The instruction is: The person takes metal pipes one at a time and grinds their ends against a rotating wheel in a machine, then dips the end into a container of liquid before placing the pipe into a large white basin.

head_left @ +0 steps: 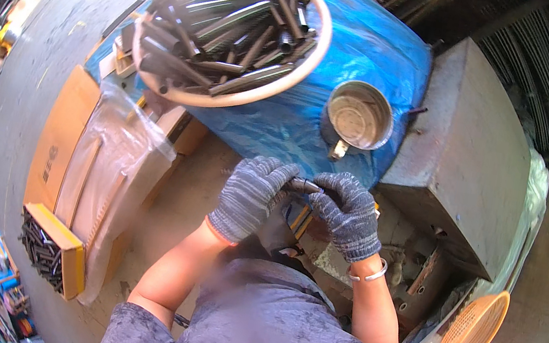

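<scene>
Both my hands wear grey striped knit gloves and meet in front of my body, just short of the blue-covered surface. Between them is a short, dark metal tube [305, 186], lying roughly crosswise. My left hand [249, 196] is closed around its left part, hiding much of it. At its right end, the fingers of my right hand [351, 219] are pinched on the tube. Beyond my hands, a wide pale basin [323, 39] is heaped with similar dark metal tubes [232, 32]. A metal pot with a short handle [329, 119] stands right of the basin, with greyish contents.
Blue plastic sheeting [386, 53] covers the surface under basin and pot. A grey metal box [472, 145] borders it on the right. An orange basket [474, 336] sits lower right. At left are cardboard [61, 138], clear plastic and a small carton [74, 269] of short dark pieces.
</scene>
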Tool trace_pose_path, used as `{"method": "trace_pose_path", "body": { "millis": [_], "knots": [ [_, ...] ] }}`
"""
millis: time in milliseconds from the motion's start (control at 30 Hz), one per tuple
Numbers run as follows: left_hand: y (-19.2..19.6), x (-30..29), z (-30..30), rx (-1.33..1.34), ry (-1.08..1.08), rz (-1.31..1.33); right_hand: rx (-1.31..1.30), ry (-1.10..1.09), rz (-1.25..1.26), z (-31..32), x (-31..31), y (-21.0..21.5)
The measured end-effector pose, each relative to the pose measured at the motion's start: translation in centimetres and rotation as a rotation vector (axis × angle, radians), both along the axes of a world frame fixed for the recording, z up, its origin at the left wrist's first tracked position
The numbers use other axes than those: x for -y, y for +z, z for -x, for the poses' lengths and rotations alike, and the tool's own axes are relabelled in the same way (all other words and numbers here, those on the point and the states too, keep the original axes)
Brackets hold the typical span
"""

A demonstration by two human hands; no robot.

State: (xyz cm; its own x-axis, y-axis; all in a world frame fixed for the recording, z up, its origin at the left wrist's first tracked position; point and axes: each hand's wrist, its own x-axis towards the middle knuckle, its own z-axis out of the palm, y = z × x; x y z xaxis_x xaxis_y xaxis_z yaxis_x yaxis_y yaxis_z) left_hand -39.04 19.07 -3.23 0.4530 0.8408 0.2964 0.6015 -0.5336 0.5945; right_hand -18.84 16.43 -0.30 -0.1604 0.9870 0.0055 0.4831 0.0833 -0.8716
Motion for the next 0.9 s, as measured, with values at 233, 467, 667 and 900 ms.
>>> {"method": "trace_pose_path", "body": {
  "millis": [233, 467, 667, 900],
  "knots": [
    [1.8, -1.9, -4.4, -0.093, -0.356, -0.257, -0.107, -0.2, 0.096, -3.8, 4.3, 2.5],
    [4.3, -2.0, -7.4, -0.211, -0.584, -0.263, -0.03, -0.255, 0.161, -5.8, 6.3, 4.7],
    [5.9, -2.1, -8.7, -0.075, -0.627, -0.418, -0.175, -0.29, 0.149, -7.5, 7.9, 3.8],
    [5.5, -1.6, -8.8, 0.127, -0.727, -0.267, -0.315, -0.263, 0.069, -6.7, 7.9, 2.6]
  ]
}}
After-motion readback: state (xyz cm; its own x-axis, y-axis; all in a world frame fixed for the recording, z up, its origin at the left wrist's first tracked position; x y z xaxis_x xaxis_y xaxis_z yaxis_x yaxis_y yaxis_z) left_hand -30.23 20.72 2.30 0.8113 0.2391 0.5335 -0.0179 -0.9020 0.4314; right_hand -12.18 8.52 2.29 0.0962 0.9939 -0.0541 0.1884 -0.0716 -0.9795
